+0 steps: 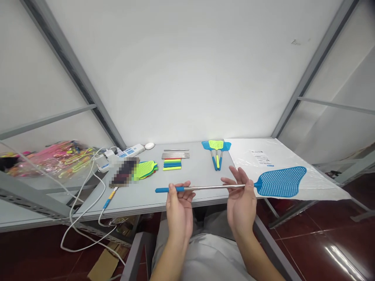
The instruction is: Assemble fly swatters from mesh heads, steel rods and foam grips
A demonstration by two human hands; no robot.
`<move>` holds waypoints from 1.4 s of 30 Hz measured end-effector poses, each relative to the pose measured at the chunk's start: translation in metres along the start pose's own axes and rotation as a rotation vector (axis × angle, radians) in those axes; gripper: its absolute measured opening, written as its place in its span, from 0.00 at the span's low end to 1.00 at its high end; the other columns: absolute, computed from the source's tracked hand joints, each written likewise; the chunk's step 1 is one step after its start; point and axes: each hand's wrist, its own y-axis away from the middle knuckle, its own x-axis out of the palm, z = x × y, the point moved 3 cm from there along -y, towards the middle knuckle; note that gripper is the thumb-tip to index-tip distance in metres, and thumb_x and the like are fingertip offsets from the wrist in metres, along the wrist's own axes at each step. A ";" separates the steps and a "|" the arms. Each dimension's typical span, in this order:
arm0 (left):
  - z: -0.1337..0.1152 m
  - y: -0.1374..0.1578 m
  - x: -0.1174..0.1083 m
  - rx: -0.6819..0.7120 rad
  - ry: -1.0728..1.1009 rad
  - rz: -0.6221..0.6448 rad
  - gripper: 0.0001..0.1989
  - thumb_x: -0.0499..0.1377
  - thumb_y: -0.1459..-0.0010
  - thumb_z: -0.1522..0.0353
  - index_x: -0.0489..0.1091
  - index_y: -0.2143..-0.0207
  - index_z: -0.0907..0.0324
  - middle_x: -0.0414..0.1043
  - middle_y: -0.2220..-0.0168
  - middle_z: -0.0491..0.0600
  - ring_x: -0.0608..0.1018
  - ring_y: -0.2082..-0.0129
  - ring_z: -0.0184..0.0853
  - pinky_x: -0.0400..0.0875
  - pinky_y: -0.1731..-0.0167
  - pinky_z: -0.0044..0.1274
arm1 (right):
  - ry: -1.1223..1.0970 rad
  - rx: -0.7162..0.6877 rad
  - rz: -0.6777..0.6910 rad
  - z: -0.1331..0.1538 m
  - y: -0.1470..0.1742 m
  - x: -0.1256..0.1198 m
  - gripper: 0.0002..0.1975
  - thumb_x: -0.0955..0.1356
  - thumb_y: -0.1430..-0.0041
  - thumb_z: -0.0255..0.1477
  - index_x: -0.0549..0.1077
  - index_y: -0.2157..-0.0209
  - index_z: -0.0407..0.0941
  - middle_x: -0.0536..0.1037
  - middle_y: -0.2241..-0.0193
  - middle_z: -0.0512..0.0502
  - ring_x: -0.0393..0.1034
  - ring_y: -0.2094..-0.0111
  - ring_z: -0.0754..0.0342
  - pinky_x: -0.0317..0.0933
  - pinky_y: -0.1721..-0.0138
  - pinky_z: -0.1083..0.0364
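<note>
A fly swatter (279,182) with a blue mesh head and a metal rod lies level across both my hands, above the table's front edge. My left hand (180,208) grips it where the blue handle meets the rod, thumb on top. Near the blue head, my right hand (241,203) pinches the rod between thumb and fingers, its other fingers spread. Behind them on the table lie three swatters (216,152), two blue and one yellow-green. Further left are a row of metal rods (175,155), several coloured handles (172,164) and a stack of swatter heads (145,170).
A pixelated dark object (124,172) sits left, by a power strip (129,152) with white cables (102,187) hanging over the edge. A white plastic-wrapped sheet (249,156) covers the table's right end. Bagged colourful items (55,162) lie beyond the left frame post.
</note>
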 end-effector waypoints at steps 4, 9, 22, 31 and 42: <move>-0.014 -0.016 -0.008 0.003 0.046 -0.065 0.15 0.56 0.37 0.56 0.70 0.66 0.59 0.79 0.66 0.51 0.79 0.70 0.31 0.72 0.65 0.25 | 0.055 0.060 0.177 -0.010 -0.001 0.000 0.21 0.61 0.35 0.44 0.72 0.48 0.48 0.77 0.52 0.40 0.76 0.63 0.51 0.65 0.58 0.49; -0.032 -0.026 -0.014 0.021 0.051 -0.157 0.15 0.56 0.37 0.56 0.71 0.67 0.59 0.78 0.66 0.49 0.78 0.74 0.28 0.70 0.71 0.21 | -0.022 0.088 0.316 -0.011 -0.011 -0.005 0.23 0.69 0.41 0.40 0.70 0.45 0.52 0.76 0.55 0.45 0.72 0.61 0.53 0.66 0.61 0.52; -0.056 -0.047 -0.029 0.084 0.109 -0.156 0.03 0.59 0.45 0.69 0.67 0.68 0.58 0.74 0.70 0.42 0.77 0.73 0.27 0.71 0.66 0.23 | -0.009 -0.056 -0.185 0.015 -0.039 -0.037 0.22 0.72 0.46 0.36 0.73 0.49 0.50 0.77 0.53 0.49 0.71 0.52 0.51 0.70 0.58 0.53; -0.101 -0.062 -0.052 0.240 -0.117 -0.080 0.11 0.55 0.48 0.59 0.66 0.72 0.58 0.72 0.76 0.45 0.75 0.79 0.32 0.69 0.77 0.23 | 0.014 -0.041 -0.192 0.012 -0.030 -0.032 0.22 0.74 0.50 0.33 0.74 0.52 0.48 0.77 0.57 0.47 0.73 0.60 0.52 0.70 0.66 0.56; -0.093 -0.063 -0.052 0.222 -0.288 0.076 0.20 0.56 0.45 0.52 0.70 0.71 0.60 0.75 0.74 0.51 0.78 0.73 0.37 0.74 0.69 0.29 | 0.096 -0.082 -0.072 0.009 -0.031 -0.022 0.14 0.72 0.46 0.38 0.70 0.61 0.48 0.69 0.73 0.55 0.62 0.77 0.59 0.59 0.81 0.60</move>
